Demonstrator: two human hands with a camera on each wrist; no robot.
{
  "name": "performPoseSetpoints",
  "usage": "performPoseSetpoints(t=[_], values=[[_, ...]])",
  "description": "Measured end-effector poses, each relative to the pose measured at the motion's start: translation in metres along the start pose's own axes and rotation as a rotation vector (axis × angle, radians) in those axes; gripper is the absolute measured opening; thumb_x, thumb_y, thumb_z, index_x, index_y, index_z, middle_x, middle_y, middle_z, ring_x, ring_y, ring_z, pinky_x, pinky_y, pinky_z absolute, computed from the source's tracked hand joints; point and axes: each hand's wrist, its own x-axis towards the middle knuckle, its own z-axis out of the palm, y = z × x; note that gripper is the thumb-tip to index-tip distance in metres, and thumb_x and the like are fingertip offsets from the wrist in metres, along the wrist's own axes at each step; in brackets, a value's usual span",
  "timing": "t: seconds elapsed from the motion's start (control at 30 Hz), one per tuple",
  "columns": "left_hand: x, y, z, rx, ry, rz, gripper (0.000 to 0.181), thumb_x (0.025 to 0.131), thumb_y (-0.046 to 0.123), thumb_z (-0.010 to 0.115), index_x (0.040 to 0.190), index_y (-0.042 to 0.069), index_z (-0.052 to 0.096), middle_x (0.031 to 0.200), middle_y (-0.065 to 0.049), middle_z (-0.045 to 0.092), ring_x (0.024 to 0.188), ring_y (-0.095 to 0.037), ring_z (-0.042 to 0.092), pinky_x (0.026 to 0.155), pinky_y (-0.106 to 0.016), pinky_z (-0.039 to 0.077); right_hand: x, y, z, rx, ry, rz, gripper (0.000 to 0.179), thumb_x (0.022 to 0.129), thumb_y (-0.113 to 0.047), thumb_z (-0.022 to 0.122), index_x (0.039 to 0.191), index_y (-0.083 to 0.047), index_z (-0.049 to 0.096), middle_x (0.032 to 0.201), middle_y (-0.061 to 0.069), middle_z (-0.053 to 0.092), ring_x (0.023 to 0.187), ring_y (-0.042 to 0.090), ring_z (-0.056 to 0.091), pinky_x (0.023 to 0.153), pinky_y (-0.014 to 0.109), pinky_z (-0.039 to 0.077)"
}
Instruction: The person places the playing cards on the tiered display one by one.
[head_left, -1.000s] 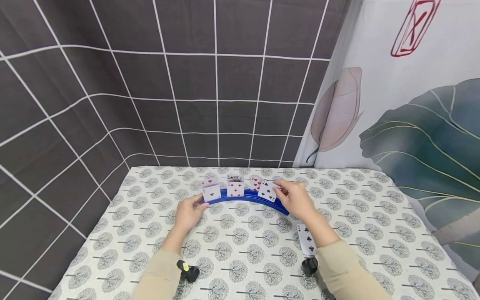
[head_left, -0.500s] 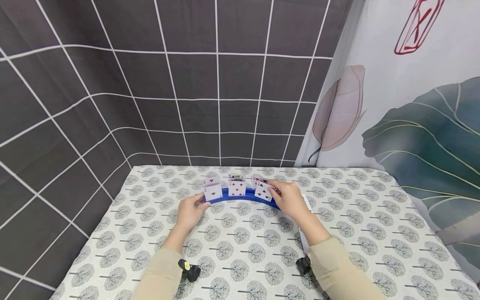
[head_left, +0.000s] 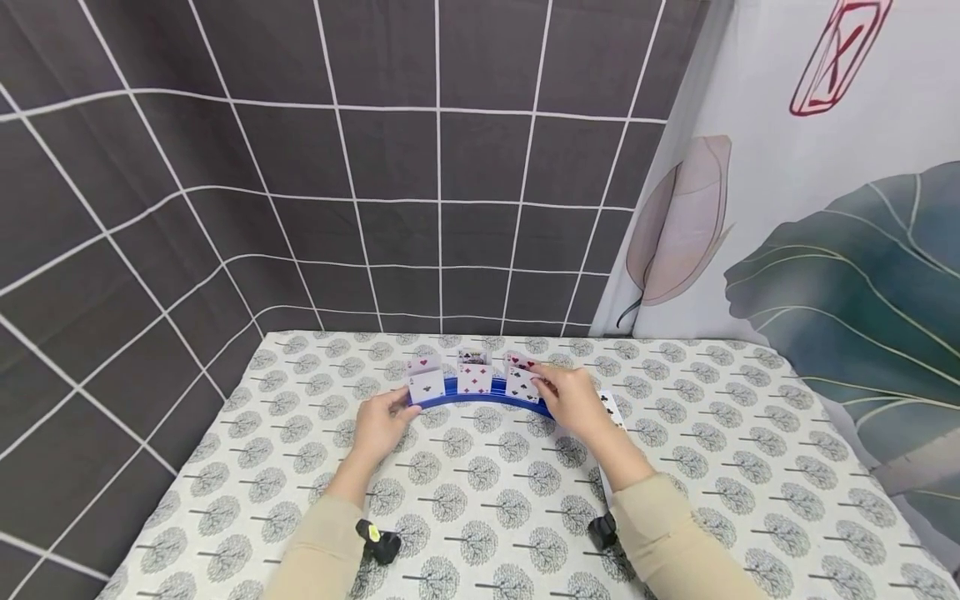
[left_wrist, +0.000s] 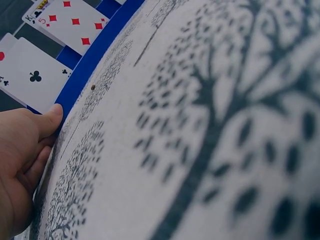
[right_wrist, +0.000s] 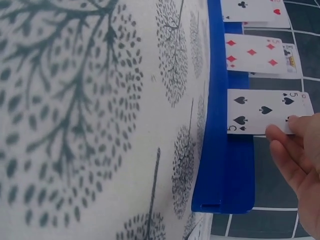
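A curved blue card holder point(head_left: 487, 397) stands on the table, with playing cards upright in two rows. My left hand point(head_left: 381, 423) grips its left end, thumb point(left_wrist: 50, 120) on the front, beside the ace of clubs point(left_wrist: 36, 75). My right hand point(head_left: 576, 402) pinches the five of spades point(right_wrist: 262, 111) near its upper right corner. This card's lower edge meets the holder's front row, and a red heart card point(head_left: 517, 360) shows behind it. In the middle stands the five of diamonds point(right_wrist: 254, 52), with the king of clubs point(right_wrist: 289, 57) behind.
A loose clubs card point(head_left: 611, 407) lies on the tree-print tablecloth point(head_left: 480, 500), partly hidden by my right forearm. The holder's right end point(right_wrist: 222, 195) extends past the five of spades. A dark tiled-pattern curtain point(head_left: 390, 167) hangs behind the table.
My right hand has moved left with the five of spades, which has gone from tilted to nearly level in front of the heart card. My left hand keeps its grip on the holder.
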Motion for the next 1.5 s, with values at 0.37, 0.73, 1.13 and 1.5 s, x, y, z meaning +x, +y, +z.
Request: performPoseSetpoints(t=[0.37,0.73,1.13,1.5], values=[[0.0,-0.001,0.001,0.004,0.011,0.008,0.051,0.089,0.018,0.078,0.132,-0.002,0.062,0.12,-0.02,0.07,0.113,-0.038,0.067,0.109,-0.054,0.048,-0.004,0.002,0.003,-0.035,-0.052,-0.025,0.033,0.095,-0.001,0.067,0.129,0.002,0.066,0.076,0.011,0.072,0.056,0.012,0.059,0.055,0.025,0.058],[-0.001,-0.001,0.0,0.003,0.005,0.014,0.052,0.089,0.018,0.078,0.134,-0.002,0.061,0.121,-0.021,0.07,0.115,-0.039,0.066,0.11,-0.055,0.046,-0.013,0.009,-0.012,0.088,0.133,-0.133,0.018,0.09,0.003,0.071,0.108,0.006,0.073,0.088,0.016,0.076,0.068,0.023,0.073,0.063,0.028,0.064],[-0.001,0.0,-0.001,0.008,0.005,0.009,0.051,0.09,0.019,0.078,0.133,-0.001,0.062,0.12,-0.02,0.07,0.117,-0.04,0.064,0.11,-0.057,0.045,-0.019,0.03,-0.035,0.042,0.151,-0.091,0.016,0.091,0.004,0.07,0.106,0.008,0.071,0.089,0.017,0.075,0.072,0.028,0.073,0.066,0.037,0.065],[0.0,-0.001,0.001,-0.001,0.01,0.018,0.05,0.089,0.018,0.078,0.132,-0.001,0.063,0.118,-0.019,0.071,0.116,-0.04,0.065,0.11,-0.057,0.046,-0.028,0.046,-0.046,-0.011,0.093,-0.003,0.02,0.094,-0.001,0.068,0.112,0.006,0.07,0.097,0.017,0.075,0.084,0.03,0.073,0.075,0.043,0.065]])
